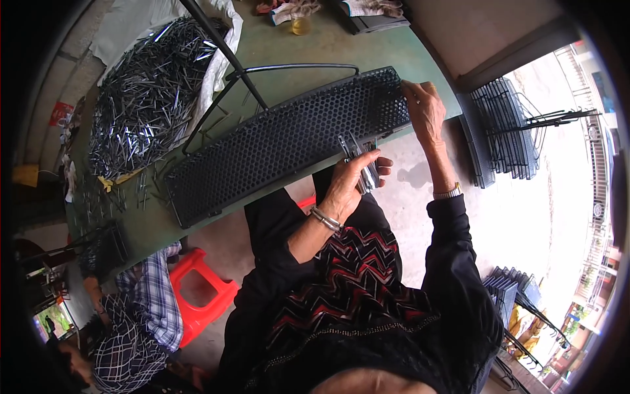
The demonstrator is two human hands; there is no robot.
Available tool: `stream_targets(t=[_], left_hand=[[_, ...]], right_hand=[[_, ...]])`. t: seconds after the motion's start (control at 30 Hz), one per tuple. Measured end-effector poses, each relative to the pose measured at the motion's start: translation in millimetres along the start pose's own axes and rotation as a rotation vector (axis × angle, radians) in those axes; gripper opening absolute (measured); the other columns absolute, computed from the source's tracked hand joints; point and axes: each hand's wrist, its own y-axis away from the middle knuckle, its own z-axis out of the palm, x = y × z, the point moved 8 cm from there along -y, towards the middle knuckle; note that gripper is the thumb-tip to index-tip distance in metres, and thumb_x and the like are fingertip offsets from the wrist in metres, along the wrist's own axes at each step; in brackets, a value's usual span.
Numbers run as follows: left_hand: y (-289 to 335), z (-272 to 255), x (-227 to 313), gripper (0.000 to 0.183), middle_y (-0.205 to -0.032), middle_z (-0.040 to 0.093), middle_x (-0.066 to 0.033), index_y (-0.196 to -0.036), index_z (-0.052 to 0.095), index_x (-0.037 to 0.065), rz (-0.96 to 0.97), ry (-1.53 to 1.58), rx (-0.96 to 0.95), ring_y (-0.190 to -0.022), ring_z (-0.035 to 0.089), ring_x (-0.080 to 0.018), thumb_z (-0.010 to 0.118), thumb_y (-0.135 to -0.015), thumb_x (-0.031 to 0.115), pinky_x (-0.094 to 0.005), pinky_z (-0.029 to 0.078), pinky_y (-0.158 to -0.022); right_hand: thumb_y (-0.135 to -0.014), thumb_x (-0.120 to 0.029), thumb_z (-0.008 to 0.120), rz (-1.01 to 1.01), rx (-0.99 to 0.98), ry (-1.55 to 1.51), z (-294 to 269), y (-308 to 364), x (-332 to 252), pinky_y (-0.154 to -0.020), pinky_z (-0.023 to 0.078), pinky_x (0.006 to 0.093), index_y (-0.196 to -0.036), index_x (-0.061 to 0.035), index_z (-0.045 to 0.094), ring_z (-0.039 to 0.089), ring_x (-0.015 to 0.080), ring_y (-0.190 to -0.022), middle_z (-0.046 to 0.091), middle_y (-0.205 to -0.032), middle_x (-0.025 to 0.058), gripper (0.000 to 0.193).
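A long black perforated metal panel (282, 134) with a rod frame (302, 67) lies slantwise on the green table. My right hand (425, 108) is at the panel's right end, fingers closed and fingertips touching its edge. Anything pinched between those fingertips is hidden. In front of the panel's near edge, my left hand (354, 177) is closed around a bundle of thin shiny metal strips (369, 172), which stick out above and below the fingers.
A white sack (213, 82) full of similar dark metal strips (154, 92) stands at the table's left. Loose strips lie beside it. Gloves (295, 10) and a yellowish cup (300, 26) are at the back. Stacked black racks (505, 128) stand right; a red stool (197, 295) and another person (134, 335) are left.
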Motion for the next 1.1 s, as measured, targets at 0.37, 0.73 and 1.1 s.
stream_targets(t=[0.37,0.73,1.1], left_hand=[[0.3,-1.1,-1.7,0.021,-0.087,0.068,-0.0122,-0.100,0.059,0.004,0.019,-0.007,0.012,-0.073,0.064,-0.0174,0.063,-0.085,0.017,-0.0281,0.051,-0.061],[3.2,-2.6,-0.3,0.020,-0.089,0.068,-0.0124,-0.098,0.060,0.004,0.035,-0.003,0.011,-0.075,0.065,-0.0181,0.062,-0.085,0.019,-0.0296,0.050,-0.064],[3.8,-0.9,7.5,0.021,-0.084,0.070,-0.0116,-0.097,0.064,0.001,0.116,-0.104,0.058,-0.069,0.068,-0.0185,0.062,-0.082,0.016,-0.0269,0.052,-0.055]], right_hand=[[-0.089,-0.023,0.057,-0.087,0.092,0.046,12.3,-3.1,1.5,-0.071,0.048,0.0387,-0.100,-0.0144,0.068,0.061,0.0291,-0.082,0.059,-0.088,0.0087,0.018],[-0.090,-0.029,0.058,-0.096,0.070,0.122,0.9,13.5,-12.6,-0.066,0.047,0.0377,-0.109,-0.0122,0.066,0.060,0.0271,-0.075,0.057,-0.087,0.0105,0.026],[-0.088,-0.013,0.059,0.190,-0.782,-0.680,3.9,73.3,-61.4,-0.066,0.048,0.0264,-0.091,0.0029,0.060,0.059,0.0124,-0.075,0.062,-0.080,0.0067,0.016]])
